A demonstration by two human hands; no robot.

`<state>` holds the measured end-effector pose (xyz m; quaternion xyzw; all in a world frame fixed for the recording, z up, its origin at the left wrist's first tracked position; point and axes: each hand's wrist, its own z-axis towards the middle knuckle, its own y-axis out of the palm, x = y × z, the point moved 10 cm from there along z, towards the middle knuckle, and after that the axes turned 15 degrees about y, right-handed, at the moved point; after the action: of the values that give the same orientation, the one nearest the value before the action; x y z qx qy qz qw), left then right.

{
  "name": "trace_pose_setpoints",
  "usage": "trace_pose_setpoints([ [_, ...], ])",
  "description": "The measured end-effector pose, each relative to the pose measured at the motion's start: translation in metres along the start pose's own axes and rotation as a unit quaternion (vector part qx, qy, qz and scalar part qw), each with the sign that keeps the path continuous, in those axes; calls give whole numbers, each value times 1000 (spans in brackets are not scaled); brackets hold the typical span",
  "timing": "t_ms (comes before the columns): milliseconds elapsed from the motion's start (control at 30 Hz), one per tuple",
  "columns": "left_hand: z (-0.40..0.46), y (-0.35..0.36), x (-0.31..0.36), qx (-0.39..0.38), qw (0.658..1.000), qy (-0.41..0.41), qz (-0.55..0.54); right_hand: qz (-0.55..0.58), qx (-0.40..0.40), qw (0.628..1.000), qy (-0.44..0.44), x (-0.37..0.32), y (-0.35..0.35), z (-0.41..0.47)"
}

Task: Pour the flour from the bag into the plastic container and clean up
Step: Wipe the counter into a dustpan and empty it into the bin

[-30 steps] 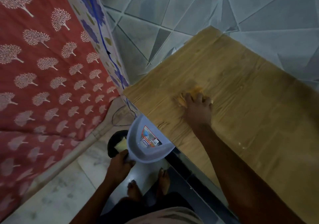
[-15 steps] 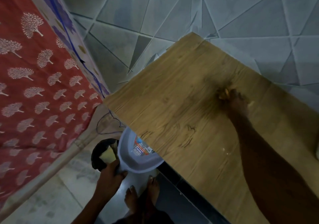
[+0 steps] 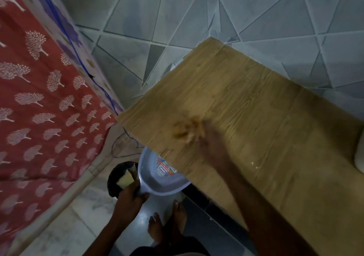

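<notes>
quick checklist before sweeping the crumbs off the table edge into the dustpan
1. Dustpan below the table edge: ok, its mouth tucks under the near edge.
2. Left hand gripping the dustpan handle: ok.
3. Right hand on the cloth: ok, though blurred.
4. Cloth lined up with the dustpan: ok, roughly above it, set back from the edge.
5. Specks behind the hand cleared: not ok.
6. Dustpan level: cannot tell.

The wooden tabletop (image 3: 256, 106) lies bare, bounded by the tiled wall (image 3: 216, 15) behind and a red curtain (image 3: 39, 98) left.
</notes>
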<state>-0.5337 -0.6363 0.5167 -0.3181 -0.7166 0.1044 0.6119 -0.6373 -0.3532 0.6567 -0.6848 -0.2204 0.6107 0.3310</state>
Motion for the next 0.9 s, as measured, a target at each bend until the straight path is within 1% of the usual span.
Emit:
trace_pose_setpoints([
  [33,0,0,-1,5,1000,-2,-7,-10,45,999,-4,13,-28,16],
  [67,0,-1,-2,10,1000,-1,-11,-29,77,997,12,30,-56,33],
  [133,-1,0,-2,13,1000,4,-9,-84,118,987,74,75,-94,64],
  [167,-1,0,-2,14,1000,7,-9,-107,124,981,104,99,-102,77],
  [233,-4,2,-5,18,1000,9,-8,-125,110,971,173,131,-91,83],
  [267,-6,3,-4,19,1000,12,-8,-131,101,969,184,129,-78,77],
  [300,-8,3,-4,20,1000,14,-6,-137,91,971,174,119,-59,67],
  [400,-13,3,0,26,1000,8,-15,-145,59,986,48,48,14,8],
  [433,-16,4,0,24,1000,5,-18,-122,25,992,29,27,39,-16],
  [467,-18,4,2,20,1000,5,-20,-100,-28,994,28,9,60,-39],
  [500,-21,5,2,17,1000,5,-21,-75,-54,996,15,-9,73,-57],
  [533,-22,4,2,16,1000,5,-22,-64,-55,996,-7,-24,75,-69],
  [567,-23,5,1,15,1000,5,-24,-39,-69,997,-9,-25,78,-74],
  [633,-25,4,4,23,999,7,-39,41,-124,991,28,-23,66,-73],
  [667,-26,5,5,28,999,7,-47,72,-112,991,28,-22,47,-66],
  [700,-28,8,5,25,998,8,-51,88,-65,994,21,-13,20,-57],
  [767,-30,15,0,17,998,10,-52,86,19,996,15,8,-36,-42],
  [833,-29,21,-2,14,999,15,-49,49,97,994,33,45,-92,-28],
  [900,-30,28,-1,9,999,21,-44,-27,171,982,80,98,-142,-13],
])
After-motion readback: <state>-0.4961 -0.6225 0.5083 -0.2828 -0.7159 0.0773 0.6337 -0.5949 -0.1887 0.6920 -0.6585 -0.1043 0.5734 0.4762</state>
